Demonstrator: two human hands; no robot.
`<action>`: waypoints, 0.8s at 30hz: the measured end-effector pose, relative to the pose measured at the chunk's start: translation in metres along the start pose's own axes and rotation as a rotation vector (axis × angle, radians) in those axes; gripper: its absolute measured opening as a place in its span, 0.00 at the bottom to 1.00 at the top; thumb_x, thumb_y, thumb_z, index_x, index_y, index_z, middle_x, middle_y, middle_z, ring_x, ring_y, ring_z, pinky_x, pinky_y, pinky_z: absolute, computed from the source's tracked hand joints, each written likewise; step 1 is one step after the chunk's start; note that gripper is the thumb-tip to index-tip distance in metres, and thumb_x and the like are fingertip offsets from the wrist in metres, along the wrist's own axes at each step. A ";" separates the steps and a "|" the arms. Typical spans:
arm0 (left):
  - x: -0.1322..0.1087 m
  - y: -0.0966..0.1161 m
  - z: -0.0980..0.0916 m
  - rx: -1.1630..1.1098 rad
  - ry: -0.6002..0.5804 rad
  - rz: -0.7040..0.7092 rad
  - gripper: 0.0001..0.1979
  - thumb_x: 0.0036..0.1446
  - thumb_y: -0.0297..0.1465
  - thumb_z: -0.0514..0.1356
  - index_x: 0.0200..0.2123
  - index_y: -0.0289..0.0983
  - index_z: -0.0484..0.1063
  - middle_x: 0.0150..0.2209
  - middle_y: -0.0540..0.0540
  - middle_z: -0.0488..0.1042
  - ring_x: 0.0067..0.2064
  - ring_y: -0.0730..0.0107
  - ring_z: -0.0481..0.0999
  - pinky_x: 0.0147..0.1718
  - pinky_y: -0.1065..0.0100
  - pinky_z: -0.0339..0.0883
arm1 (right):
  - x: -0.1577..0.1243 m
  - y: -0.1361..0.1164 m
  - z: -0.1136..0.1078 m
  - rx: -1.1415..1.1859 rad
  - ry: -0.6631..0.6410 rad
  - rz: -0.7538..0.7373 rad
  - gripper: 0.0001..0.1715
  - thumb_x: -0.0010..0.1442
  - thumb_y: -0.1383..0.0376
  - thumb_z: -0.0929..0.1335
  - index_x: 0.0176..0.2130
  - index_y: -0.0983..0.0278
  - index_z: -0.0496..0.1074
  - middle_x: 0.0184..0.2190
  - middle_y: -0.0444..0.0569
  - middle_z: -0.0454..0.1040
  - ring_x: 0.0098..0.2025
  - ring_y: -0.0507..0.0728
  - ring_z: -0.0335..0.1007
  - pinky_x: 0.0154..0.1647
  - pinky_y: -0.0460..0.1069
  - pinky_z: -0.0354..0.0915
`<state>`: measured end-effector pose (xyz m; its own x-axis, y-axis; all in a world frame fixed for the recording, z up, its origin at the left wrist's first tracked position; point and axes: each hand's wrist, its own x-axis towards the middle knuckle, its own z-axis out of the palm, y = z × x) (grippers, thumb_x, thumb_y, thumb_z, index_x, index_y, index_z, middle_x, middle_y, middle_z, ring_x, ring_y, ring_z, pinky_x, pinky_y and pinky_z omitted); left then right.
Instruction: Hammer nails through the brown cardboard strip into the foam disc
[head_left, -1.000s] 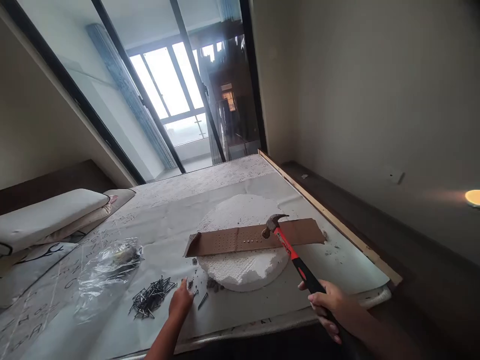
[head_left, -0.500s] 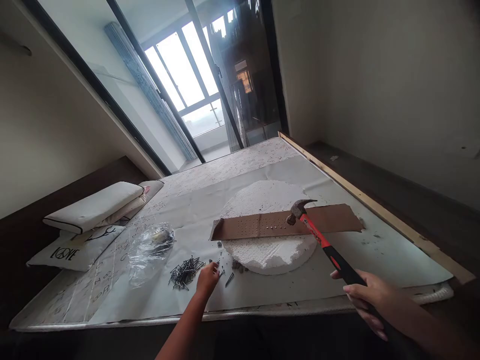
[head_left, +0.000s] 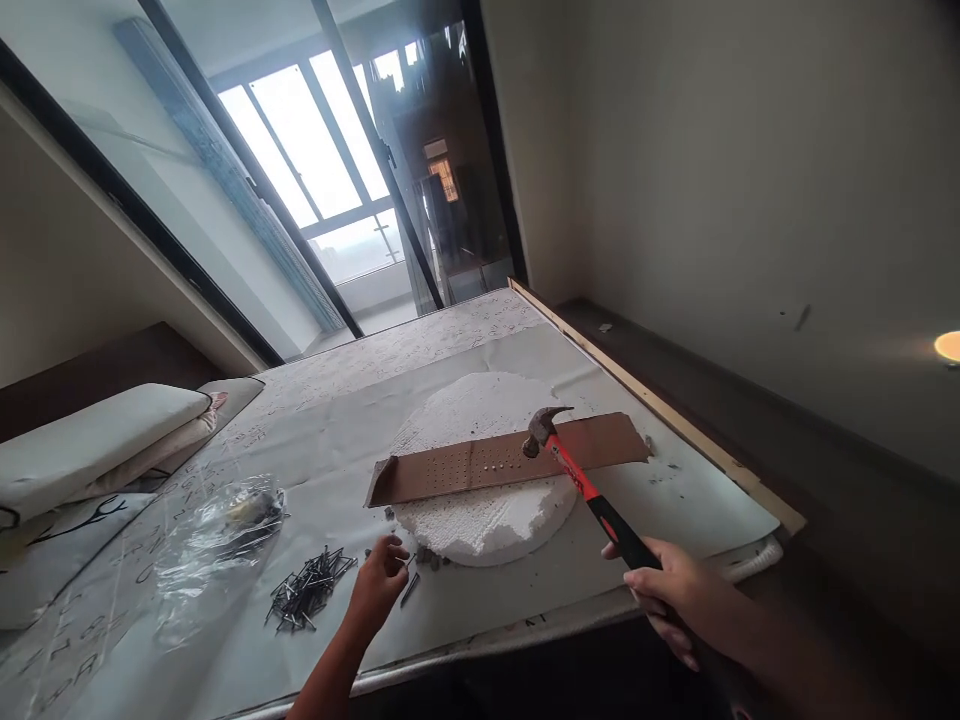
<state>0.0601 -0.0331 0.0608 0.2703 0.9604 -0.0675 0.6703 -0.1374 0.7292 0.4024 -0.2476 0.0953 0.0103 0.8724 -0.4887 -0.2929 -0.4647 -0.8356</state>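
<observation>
My right hand [head_left: 671,590] is wrapped round the black grip of a claw hammer [head_left: 574,470] with a red shaft. The hammer's head hangs over a brown cardboard strip [head_left: 427,470] dotted with rows of small holes and a few pale spots. Under the strip is a round white foam disc [head_left: 480,525] with a ragged near edge. My left hand [head_left: 380,580] is low over the sheet with its fingers curled together; what they pinch, if anything, is hidden. Just right of it lies a loose nail [head_left: 409,590], and to its left is a heap of nails [head_left: 309,590].
A clear plastic bag [head_left: 217,550] lies left of the heap on the pale sheet [head_left: 330,440] covering the mattress. Pillows [head_left: 97,435] are stacked at the left. A wooden bed rail [head_left: 675,430] runs along the right, and grey crumbs [head_left: 431,556] lie by the disc.
The view has swung to the right, so everything sits further left. My left hand has lifted slightly and its fingers have curled. My right hand still grips the hammer over the cardboard.
</observation>
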 end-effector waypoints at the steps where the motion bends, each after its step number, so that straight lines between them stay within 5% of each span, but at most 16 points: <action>1: -0.001 0.014 0.003 -0.192 -0.060 -0.040 0.13 0.45 0.24 0.59 0.36 0.37 0.62 0.33 0.49 0.72 0.30 0.72 0.72 0.32 0.68 0.65 | -0.001 -0.002 0.000 0.010 0.016 -0.006 0.31 0.43 0.59 0.62 0.48 0.64 0.55 0.11 0.29 0.51 0.10 0.48 0.47 0.07 0.42 0.52; 6: 0.000 0.084 0.038 -0.958 -0.300 -0.347 0.20 0.44 0.22 0.64 0.42 0.36 0.66 0.38 0.45 0.74 0.28 0.79 0.72 0.32 0.74 0.68 | -0.003 -0.004 -0.001 0.048 0.036 -0.029 0.31 0.43 0.58 0.62 0.48 0.64 0.56 0.12 0.29 0.52 0.09 0.47 0.47 0.08 0.42 0.51; 13: 0.024 0.157 0.109 -1.513 -0.334 -0.537 0.16 0.52 0.14 0.52 0.42 0.34 0.66 0.33 0.45 0.72 0.29 0.82 0.73 0.30 0.79 0.69 | 0.001 0.000 -0.007 0.037 0.010 -0.033 0.33 0.44 0.59 0.61 0.50 0.65 0.53 0.12 0.29 0.52 0.09 0.47 0.48 0.08 0.42 0.53; 19: 0.042 0.172 0.124 -1.444 -0.284 -0.374 0.17 0.49 0.17 0.57 0.43 0.36 0.66 0.28 0.49 0.69 0.29 0.80 0.73 0.32 0.77 0.68 | -0.005 0.002 -0.010 0.046 0.040 -0.011 0.34 0.46 0.59 0.61 0.52 0.65 0.51 0.13 0.30 0.54 0.10 0.47 0.48 0.09 0.43 0.53; 24: 0.061 0.154 0.132 -0.987 0.011 0.019 0.25 0.45 0.30 0.65 0.48 0.38 0.65 0.30 0.50 0.69 0.29 0.76 0.71 0.27 0.75 0.66 | -0.008 0.000 -0.010 0.024 0.069 -0.015 0.36 0.46 0.58 0.61 0.53 0.68 0.50 0.13 0.30 0.54 0.11 0.46 0.46 0.12 0.43 0.50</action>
<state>0.2708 -0.0272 0.0795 0.2657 0.9629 -0.0473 -0.2130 0.1065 0.9712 0.4115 -0.2564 0.0964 0.0804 0.8665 -0.4927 -0.3148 -0.4469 -0.8373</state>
